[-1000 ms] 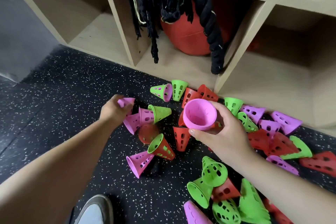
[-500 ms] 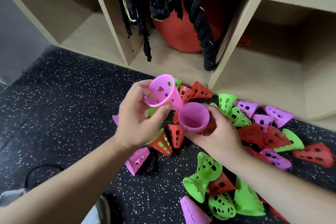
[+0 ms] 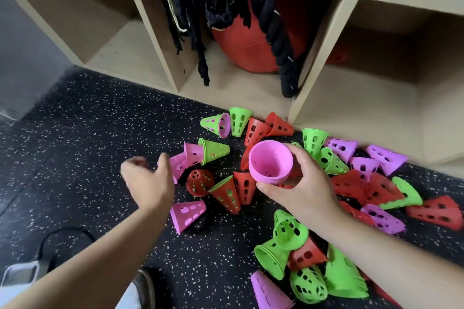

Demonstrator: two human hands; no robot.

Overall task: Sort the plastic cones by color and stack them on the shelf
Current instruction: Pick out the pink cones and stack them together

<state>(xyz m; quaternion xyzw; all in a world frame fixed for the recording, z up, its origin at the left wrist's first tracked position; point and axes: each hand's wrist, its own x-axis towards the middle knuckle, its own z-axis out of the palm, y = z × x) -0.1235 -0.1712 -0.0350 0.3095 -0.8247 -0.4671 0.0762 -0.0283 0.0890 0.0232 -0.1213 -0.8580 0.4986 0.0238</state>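
- Centrally in the frame, a nested pink stack (image 3: 271,162) of cones is held with its open mouth tilted up toward the camera, above the scattered pile.
- The right hand (image 3: 303,190) grasps that stack from the right and below, with the thumb curled under its lower rim and the fingers wrapped round the far side.
- The left hand (image 3: 148,183), left of centre and motion-blurred, holds nothing; its fingers are released and loosely spread.
- Just right of the left hand a pink cone (image 3: 178,165) lies on its side, with a green cone (image 3: 213,152) close beside it.
- Below the stack, red cones (image 3: 227,195) lie tipped over, and another loose pink cone (image 3: 188,213) lies toward the lower centre.
- Green cones (image 3: 288,233) cluster at the lower right, while mixed purple, red and green ones spread to the right edge.
- All loose cones rest on the dark speckled floor (image 3: 88,133).
- The wooden shelf (image 3: 351,113) fills the top of the frame; its middle compartment holds a red ball (image 3: 246,42) with a black rope (image 3: 273,30) hanging in front.
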